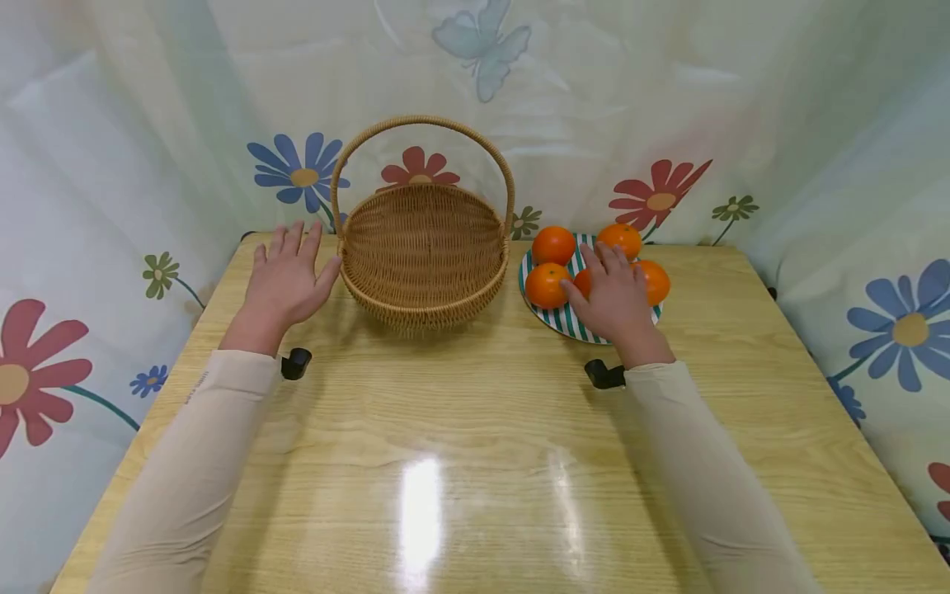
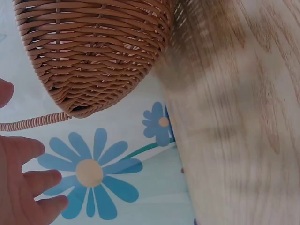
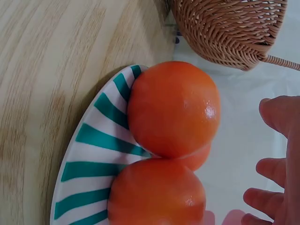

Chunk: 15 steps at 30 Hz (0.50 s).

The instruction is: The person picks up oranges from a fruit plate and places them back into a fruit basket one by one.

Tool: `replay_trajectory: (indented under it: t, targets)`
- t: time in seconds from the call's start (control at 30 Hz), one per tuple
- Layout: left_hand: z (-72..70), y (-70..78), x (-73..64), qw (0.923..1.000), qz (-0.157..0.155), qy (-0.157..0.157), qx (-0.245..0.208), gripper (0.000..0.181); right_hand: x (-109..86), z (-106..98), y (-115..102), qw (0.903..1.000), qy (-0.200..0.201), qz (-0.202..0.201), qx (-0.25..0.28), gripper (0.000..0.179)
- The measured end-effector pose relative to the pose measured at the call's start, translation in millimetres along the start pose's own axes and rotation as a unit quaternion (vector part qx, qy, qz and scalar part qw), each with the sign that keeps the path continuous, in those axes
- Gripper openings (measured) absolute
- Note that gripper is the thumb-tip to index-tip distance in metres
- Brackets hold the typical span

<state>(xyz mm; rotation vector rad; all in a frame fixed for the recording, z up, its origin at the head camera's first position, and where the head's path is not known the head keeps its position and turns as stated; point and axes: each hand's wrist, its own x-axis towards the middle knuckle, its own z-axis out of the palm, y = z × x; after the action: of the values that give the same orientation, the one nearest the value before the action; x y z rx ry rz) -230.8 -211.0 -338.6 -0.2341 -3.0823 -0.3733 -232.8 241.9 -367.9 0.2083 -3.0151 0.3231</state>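
Note:
A wicker basket (image 1: 423, 247) with a tall arched handle stands at the back of the table. Just left of it is my left hand (image 1: 285, 280), fingers spread, nothing in its grasp; the left wrist view shows the basket's woven side (image 2: 98, 51) beyond the fingers. To the basket's right, a green-and-white striped plate (image 1: 570, 323) bears several orange persimmon-like fruits (image 1: 547, 285). Over that plate hovers my right hand (image 1: 614, 299), its fingers extended and partly hiding a fruit in the middle. In the right wrist view, the fingers are apart from the nearest fruit (image 3: 173, 110).
The wooden table (image 1: 460, 412) ends at the back against a flower-printed curtain (image 1: 579, 99), which also hangs along both sides. Black camera mounts (image 1: 295, 364) stick out from the wrists. Light glares off the tabletop's front middle.

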Motion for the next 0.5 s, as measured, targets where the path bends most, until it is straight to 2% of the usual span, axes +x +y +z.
replay_trajectory:
  t: [0.5]
  targets:
    - [11.9,0.5,2.4,0.9996,0.009,0.016,-0.022,0.074,5.0,9.7,-13.0,0.9998,0.008,-0.017,0.004,0.074]
